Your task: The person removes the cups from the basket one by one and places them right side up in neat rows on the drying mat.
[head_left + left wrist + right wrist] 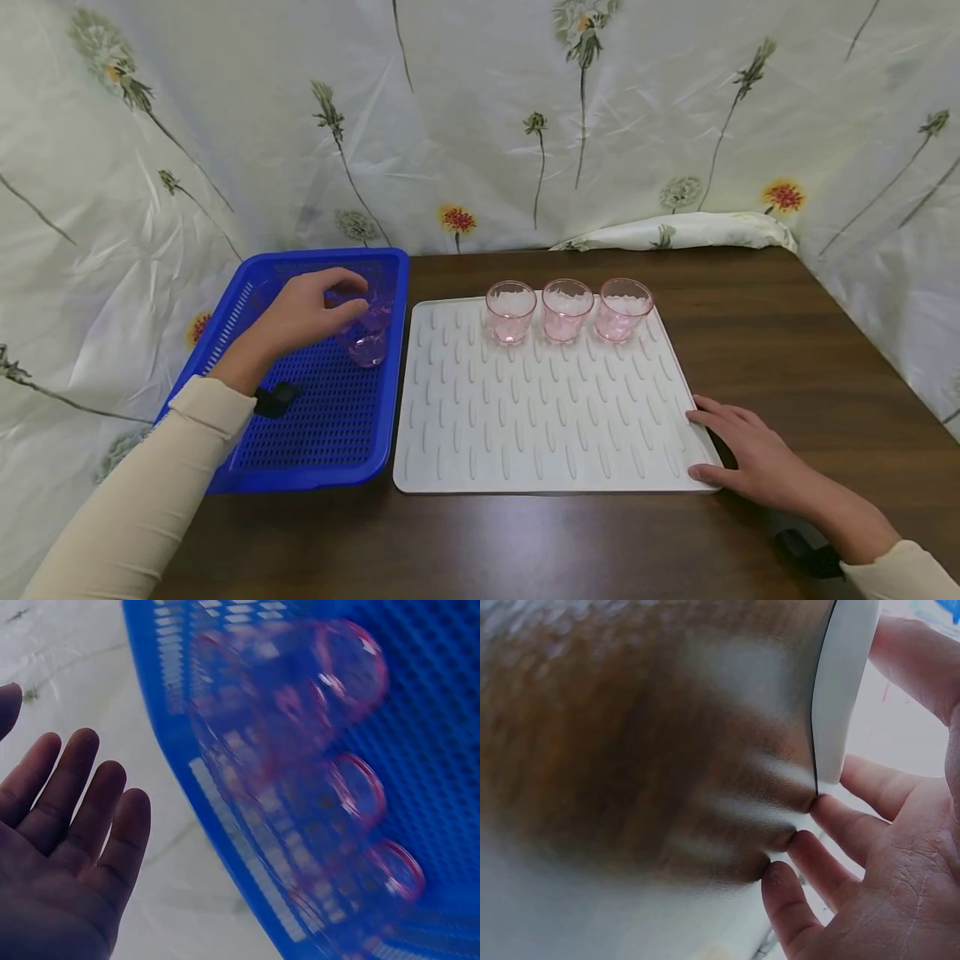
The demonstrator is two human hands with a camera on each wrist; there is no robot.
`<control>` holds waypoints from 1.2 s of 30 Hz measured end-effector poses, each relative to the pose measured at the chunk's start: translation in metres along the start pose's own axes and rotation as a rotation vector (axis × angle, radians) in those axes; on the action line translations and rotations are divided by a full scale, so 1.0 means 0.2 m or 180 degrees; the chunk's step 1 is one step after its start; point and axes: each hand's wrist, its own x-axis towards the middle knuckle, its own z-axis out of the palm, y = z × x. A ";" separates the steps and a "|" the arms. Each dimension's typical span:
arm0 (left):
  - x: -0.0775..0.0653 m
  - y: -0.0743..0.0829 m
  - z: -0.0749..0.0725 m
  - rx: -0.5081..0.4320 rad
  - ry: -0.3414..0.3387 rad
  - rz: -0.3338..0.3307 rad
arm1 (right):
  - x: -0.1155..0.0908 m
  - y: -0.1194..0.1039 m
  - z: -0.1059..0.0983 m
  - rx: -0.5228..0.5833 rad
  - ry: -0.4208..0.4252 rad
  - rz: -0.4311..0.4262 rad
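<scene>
Above the blue basket (392, 400) hovers my left hand (311, 308), its fingers spread and nothing in them. Clear pink glasses (367, 346) lie in the basket under that hand, partly hidden by it. The left wrist view shows several glasses (360, 667) along the basket's wall, apart from the hand (67, 855). My right hand (765, 454) rests at the right edge of a white ridged mat (555, 417), fingertips on its rim and on the table. Three pink-tinted glasses, left (511, 315), middle (566, 312) and right (623, 312), stand upright along the mat's far edge.
The basket and mat sit side by side on a dark wooden table (765, 333). A floral cloth (480, 125) hangs behind and at both sides, with a rolled fold (690, 232) along the table's back edge.
</scene>
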 end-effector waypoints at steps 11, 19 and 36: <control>-0.14 -0.11 -0.03 0.0202 -0.0012 -0.0068 | 0.00 -0.01 0.00 0.0021 -0.0021 -0.0035; -0.15 -0.15 -0.01 0.0259 -0.0052 -0.0126 | 0.00 -0.01 0.00 0.0018 -0.0065 0.0043; -0.12 -0.27 0.06 0.0346 -0.0513 -0.0548 | -0.01 -0.01 0.00 0.0024 0.0006 0.0004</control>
